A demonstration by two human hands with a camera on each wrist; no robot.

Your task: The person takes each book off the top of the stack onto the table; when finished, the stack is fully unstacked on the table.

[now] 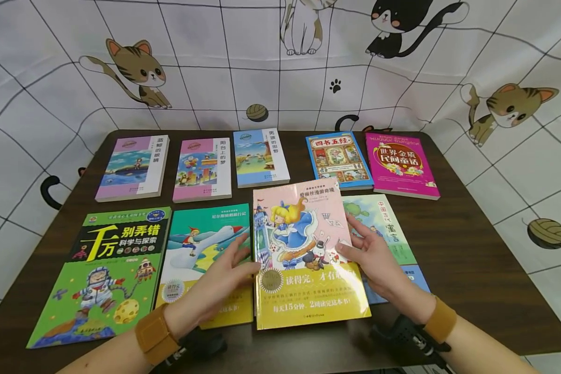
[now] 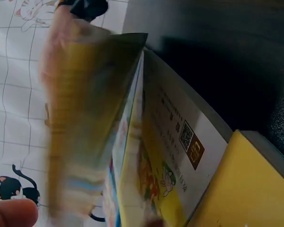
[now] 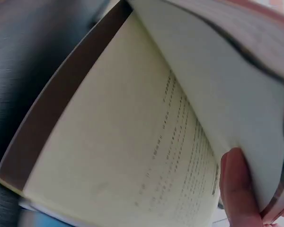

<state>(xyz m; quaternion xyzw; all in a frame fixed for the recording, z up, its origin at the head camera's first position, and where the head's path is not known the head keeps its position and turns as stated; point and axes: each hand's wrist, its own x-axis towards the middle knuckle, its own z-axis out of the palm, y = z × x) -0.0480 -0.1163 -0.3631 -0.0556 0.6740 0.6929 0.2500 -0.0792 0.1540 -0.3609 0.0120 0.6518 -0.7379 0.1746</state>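
Observation:
A pink and yellow picture-cover book [image 1: 304, 244], showing a girl in a blue dress, is raised and slightly tilted above the front middle of the table. My right hand [image 1: 376, 259] grips its right edge, thumb on the cover and fingers behind. The right wrist view shows its printed inner pages [image 3: 118, 137] fanned apart beside a fingertip. At the book's left edge is my left hand [image 1: 219, 283], thumb by the edge and fingers loosely spread over a green-topped book [image 1: 205, 228]. Blur hides whether that thumb touches. A book with a landscape cover [image 1: 397, 234] lies partly behind the right hand.
A large green book [image 1: 100, 291] lies at the front left of the dark table [image 1: 477, 270]. Along the back are three pink-and-white books [image 1: 133, 166], a blue book [image 1: 340, 161] and a magenta book [image 1: 402, 165]. A cat-print curtain [image 1: 205, 67] hangs behind.

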